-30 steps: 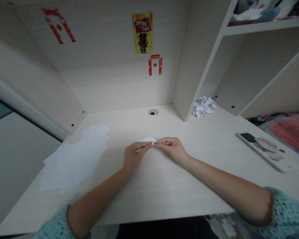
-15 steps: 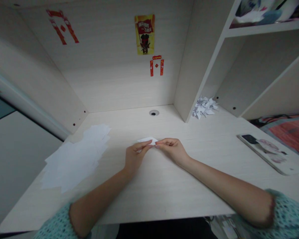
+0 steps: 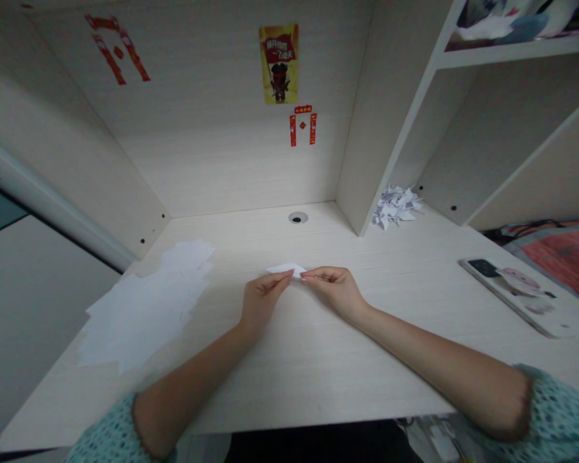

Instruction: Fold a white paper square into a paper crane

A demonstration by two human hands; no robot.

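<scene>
A small folded piece of white paper (image 3: 285, 267) is pinched between my two hands above the middle of the desk. My left hand (image 3: 263, 297) grips its near edge between thumb and fingers. Close beside it, my right hand (image 3: 335, 287) pinches the paper's right end, fingertips almost meeting those of the left. My fingers cover part of the paper, so its full shape is hidden. To the left, a spread of overlapping white paper sheets (image 3: 147, 308) lies flat on the desk (image 3: 289, 366).
A heap of small folded paper pieces (image 3: 396, 206) sits beside the upright divider (image 3: 361, 148). On the right lies a phone (image 3: 521, 292) in a printed case, near a red cloth (image 3: 564, 257). A cable hole (image 3: 298, 218) is set into the desk's back.
My left fingertips have shifted slightly on the paper, and its top edge shows a little more. My right hand has hardly moved.
</scene>
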